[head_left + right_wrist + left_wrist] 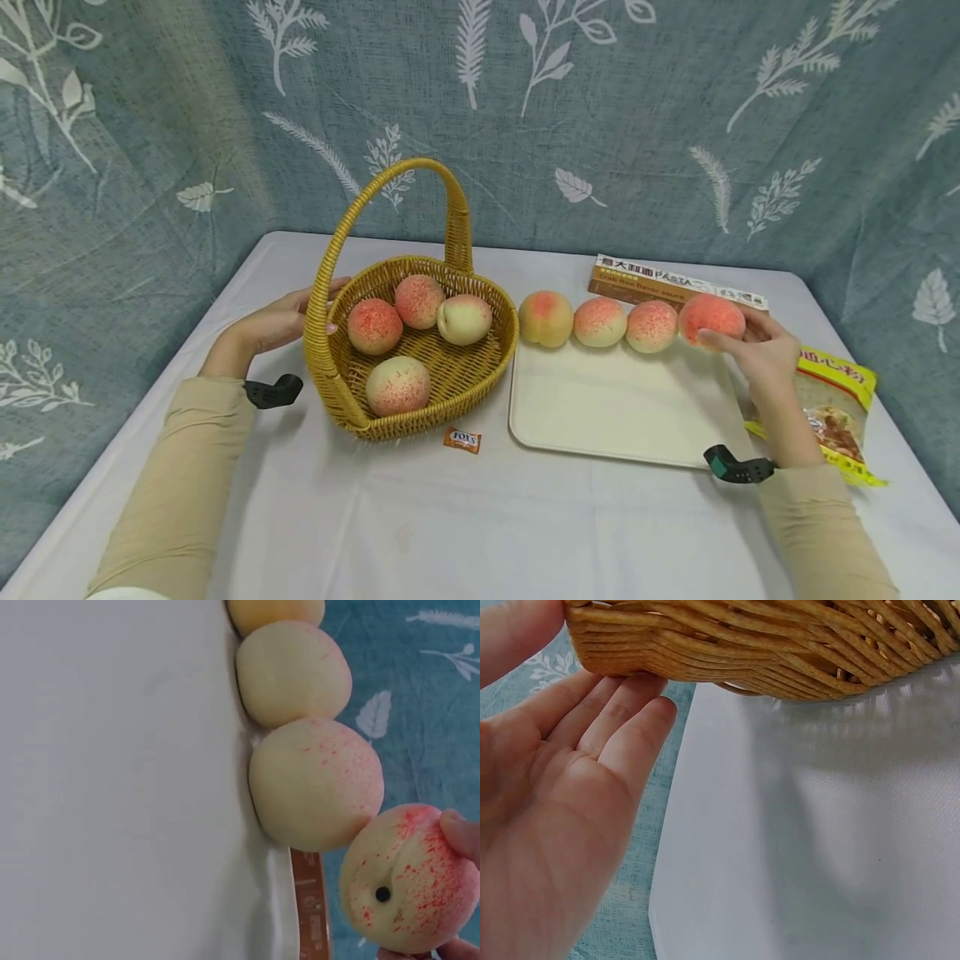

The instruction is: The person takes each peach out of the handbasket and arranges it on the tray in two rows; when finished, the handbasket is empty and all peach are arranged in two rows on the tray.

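Observation:
My right hand (765,350) holds a red-speckled peach (711,320) between thumb and fingers at the far right of the cream tray (622,408). In the right wrist view that peach (411,881) shows a dark spot and sits close to its neighbour. Three more peaches line the tray's back edge: a yellowish one (546,318), a pale one (600,322) and a speckled one (652,327). My left hand (277,321) grips the left side of the wicker basket (480,392), its thumb and fingers on the wickerwork (727,645). Several peaches lie inside the basket.
Behind the tray lies a pasta box (637,283). A yellow-edged food bag (832,408) is at the right, beside my right wrist. A small orange candy packet (462,440) lies in front of the basket. The basket's tall handle (427,167) arches upward.

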The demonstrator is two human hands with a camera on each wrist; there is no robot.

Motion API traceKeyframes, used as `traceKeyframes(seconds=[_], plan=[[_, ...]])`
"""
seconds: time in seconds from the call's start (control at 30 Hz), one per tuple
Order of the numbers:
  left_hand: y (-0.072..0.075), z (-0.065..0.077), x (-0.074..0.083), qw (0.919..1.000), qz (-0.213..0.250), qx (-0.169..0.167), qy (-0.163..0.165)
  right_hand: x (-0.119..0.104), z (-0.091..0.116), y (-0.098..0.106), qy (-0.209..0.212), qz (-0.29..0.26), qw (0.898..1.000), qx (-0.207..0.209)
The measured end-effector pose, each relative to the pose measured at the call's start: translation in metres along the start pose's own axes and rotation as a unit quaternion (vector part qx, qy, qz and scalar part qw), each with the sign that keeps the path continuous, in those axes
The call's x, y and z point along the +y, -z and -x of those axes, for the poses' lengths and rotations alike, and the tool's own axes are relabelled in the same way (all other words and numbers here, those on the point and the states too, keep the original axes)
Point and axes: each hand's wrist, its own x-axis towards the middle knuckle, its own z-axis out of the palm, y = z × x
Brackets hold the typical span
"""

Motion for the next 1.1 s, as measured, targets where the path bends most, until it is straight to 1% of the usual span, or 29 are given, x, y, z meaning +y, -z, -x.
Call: traceKeyframes(seconds=[0.13, 0.23, 0.27, 0.43, 0.5, 0.53, 0.67, 0.77, 0.83, 0.93, 1.03, 1.1], plan=[[0.000, 0.001, 0.000, 1.0000, -0.003, 0.005, 0.004, 0.003, -0.007, -0.002, -0.056, 0.037, 0.997, 0.031], [0.000, 0.001, 0.000, 0.9999, -0.005, 0.007, 0.007, 0.007, -0.012, -0.006, -0.084, 0.058, 0.994, 0.040], [0.000, 0.001, 0.000, 0.9999, -0.005, 0.008, 0.008, 0.008, -0.013, -0.007, -0.086, 0.066, 0.993, 0.041], [0.000, 0.001, 0.000, 0.9999, -0.002, 0.004, 0.010, 0.015, -0.018, -0.011, -0.085, 0.066, 0.993, 0.051], [0.001, 0.000, -0.001, 1.0000, -0.001, 0.002, 0.007, 0.017, -0.020, -0.012, -0.088, 0.072, 0.992, 0.050], [0.001, 0.000, -0.001, 1.0000, -0.001, 0.001, 0.005, 0.018, -0.020, -0.012, -0.088, 0.088, 0.991, 0.045], [0.001, -0.001, -0.002, 1.0000, 0.001, -0.001, 0.000, 0.022, -0.019, -0.012, -0.074, 0.145, 0.987, 0.012], [0.001, 0.000, -0.002, 1.0000, 0.002, 0.000, 0.000, 0.022, -0.018, -0.009, -0.043, 0.193, 0.980, -0.024], [0.001, 0.000, -0.002, 1.0000, 0.001, 0.000, 0.002, 0.020, -0.016, -0.005, -0.016, 0.228, 0.973, -0.044], [0.001, 0.000, -0.001, 1.0000, -0.004, 0.002, 0.006, 0.016, -0.014, 0.001, 0.017, 0.281, 0.957, -0.073], [0.001, 0.001, 0.000, 0.9999, -0.010, 0.001, 0.005, 0.012, -0.012, 0.005, 0.033, 0.315, 0.945, -0.088], [0.001, 0.000, 0.000, 0.9999, -0.010, -0.001, 0.003, 0.010, -0.010, 0.007, 0.043, 0.327, 0.939, -0.094]])
